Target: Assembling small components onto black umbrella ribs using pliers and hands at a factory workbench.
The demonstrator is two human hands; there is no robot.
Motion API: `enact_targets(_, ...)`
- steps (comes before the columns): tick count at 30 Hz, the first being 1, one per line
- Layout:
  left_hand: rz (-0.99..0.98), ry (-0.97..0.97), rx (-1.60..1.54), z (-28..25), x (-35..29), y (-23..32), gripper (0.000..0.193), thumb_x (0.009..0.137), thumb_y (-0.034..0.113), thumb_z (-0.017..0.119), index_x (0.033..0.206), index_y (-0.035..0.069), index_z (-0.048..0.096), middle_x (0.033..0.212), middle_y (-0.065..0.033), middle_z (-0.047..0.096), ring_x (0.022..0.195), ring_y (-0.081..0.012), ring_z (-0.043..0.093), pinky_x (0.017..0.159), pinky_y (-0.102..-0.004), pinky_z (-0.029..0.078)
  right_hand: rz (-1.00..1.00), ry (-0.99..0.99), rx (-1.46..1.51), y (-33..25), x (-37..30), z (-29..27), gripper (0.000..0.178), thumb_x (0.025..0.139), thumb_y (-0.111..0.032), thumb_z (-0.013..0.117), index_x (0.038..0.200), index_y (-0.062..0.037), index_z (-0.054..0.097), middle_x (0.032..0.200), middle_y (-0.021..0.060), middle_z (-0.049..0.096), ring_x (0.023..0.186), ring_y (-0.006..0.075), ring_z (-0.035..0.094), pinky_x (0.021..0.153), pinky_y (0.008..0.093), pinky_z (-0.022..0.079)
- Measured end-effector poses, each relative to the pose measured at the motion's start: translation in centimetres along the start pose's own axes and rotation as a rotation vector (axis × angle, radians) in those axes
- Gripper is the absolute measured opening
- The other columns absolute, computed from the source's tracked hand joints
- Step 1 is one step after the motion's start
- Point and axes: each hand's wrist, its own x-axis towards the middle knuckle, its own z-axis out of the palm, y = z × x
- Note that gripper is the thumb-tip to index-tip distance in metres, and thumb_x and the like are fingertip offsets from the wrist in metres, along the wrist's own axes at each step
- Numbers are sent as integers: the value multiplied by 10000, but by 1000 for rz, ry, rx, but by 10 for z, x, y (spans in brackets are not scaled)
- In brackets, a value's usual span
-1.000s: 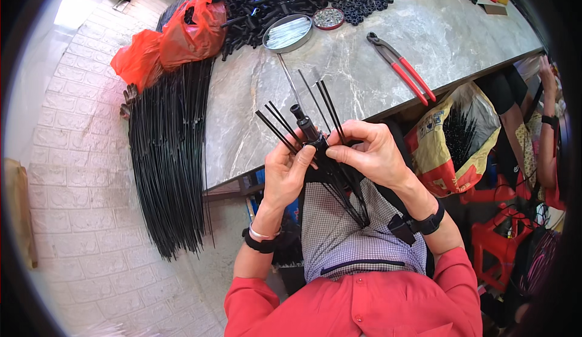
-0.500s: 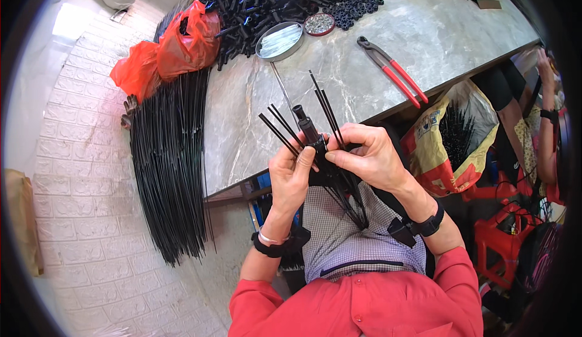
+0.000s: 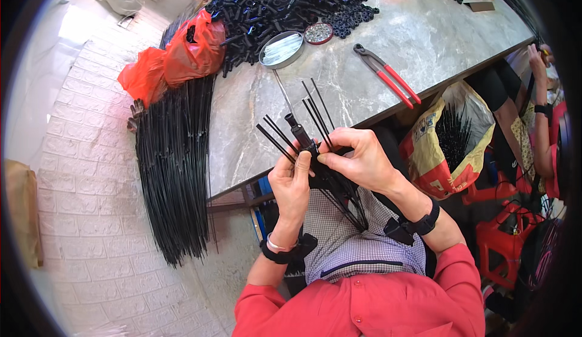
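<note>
Over my lap, at the table's near edge, I hold a black tubular hub (image 3: 298, 132) with thin black ribs fanning from it, looking like part of an umbrella frame. My left hand (image 3: 290, 182) is closed round its left side, thumb pressed on the hub's base. Thumb and index finger of my right hand (image 3: 362, 161) pinch at its right side, beside several upright ribs (image 3: 316, 116). What lies between those fingertips is too small to make out. More black ribs (image 3: 350, 206) hang below and meet over my lap. A thin silvery rod (image 3: 282, 91) extends beyond the hub.
Red-handled pincers (image 3: 388, 75) lie on the marble-patterned table (image 3: 242, 137). Behind are a dish of pale pins (image 3: 282, 50), a small red-rimmed dish (image 3: 318, 33) and piled black tubes (image 3: 273, 3). Black rods (image 3: 173, 179) overhang the left edge near orange bags (image 3: 194, 49). A sack (image 3: 424, 149) stands right; co-workers sit nearby.
The hub and both hands have shifted slightly left in the picture, and the hub's tip is a little lower. Both hands keep their grip. The view has moved slightly.
</note>
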Motion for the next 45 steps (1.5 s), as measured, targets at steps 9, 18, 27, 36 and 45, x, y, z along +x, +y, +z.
enact_targets(9,3,34,-39,-8,-5,2,271,928,113,615,1152,-39,613,961,-53,687,709,-48,566,586,-193,448,-13,-35,-50,-4,0,10,111,748,-26,689,803,59,642,713,113,624,656,130,611,598,271,470)
enact_targets(18,12,41,-72,-18,-8,-3,276,916,93,628,1159,-38,614,965,-60,690,725,-56,581,598,-198,463,-19,-12,-79,-10,0,20,103,742,-29,693,786,47,640,703,119,625,645,126,614,604,282,482)
enact_targets(27,-13,-92,-16,-29,-12,4,356,921,22,570,1268,-50,539,1013,-57,661,756,-76,565,666,-220,470,284,-211,141,-9,16,10,177,733,-21,740,825,57,610,695,46,626,588,71,583,506,215,469)
enact_targets(36,-47,-130,1,-31,-13,8,426,849,-56,550,1275,-61,526,1017,-46,653,785,-66,571,689,-212,475,296,-261,169,-8,17,6,186,747,-15,732,857,49,596,723,47,630,597,75,585,510,222,477)
enact_targets(45,-41,-129,-36,-27,-8,13,422,847,-32,573,1266,-61,529,1023,-49,653,786,-64,573,690,-208,473,325,-272,205,-9,22,6,177,754,-4,716,864,48,588,729,49,632,601,83,590,521,229,488)
